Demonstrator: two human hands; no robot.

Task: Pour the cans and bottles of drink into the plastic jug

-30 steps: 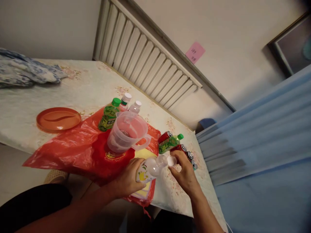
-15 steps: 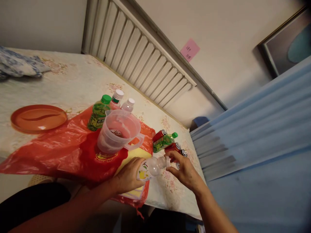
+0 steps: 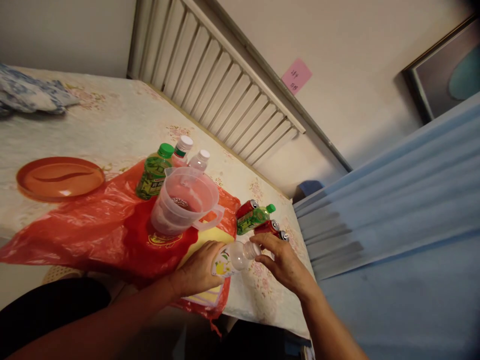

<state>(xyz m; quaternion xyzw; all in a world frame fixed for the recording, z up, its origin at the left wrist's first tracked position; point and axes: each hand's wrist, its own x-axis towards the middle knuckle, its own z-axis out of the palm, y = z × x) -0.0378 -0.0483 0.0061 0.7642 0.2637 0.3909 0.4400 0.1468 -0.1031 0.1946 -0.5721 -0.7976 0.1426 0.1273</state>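
Note:
My left hand (image 3: 197, 272) is wrapped round a small clear bottle (image 3: 230, 259) with a yellow fruit label, held tilted over the table's near edge. My right hand (image 3: 283, 262) pinches at the bottle's neck, where the white cap (image 3: 255, 248) sits under its fingertips. Just behind the hands a clear plastic measuring jug (image 3: 183, 202) stands on a red plastic bag (image 3: 97, 225). Red cans (image 3: 267, 227) and a green bottle (image 3: 255, 219) lie beside my right hand.
Behind the jug stand a green-capped bottle (image 3: 153, 172) and two white-capped bottles (image 3: 198, 160). An orange lid (image 3: 60, 177) lies at the left on the flowered tablecloth (image 3: 112, 120). A blue patterned cloth (image 3: 30, 95) lies far left. A radiator (image 3: 221, 85) and blue curtain (image 3: 393, 200) border the table.
My right hand held the white cap off the bottle a second ago. It has since come onto the bottle's neck with the cap. The view has shifted slightly right.

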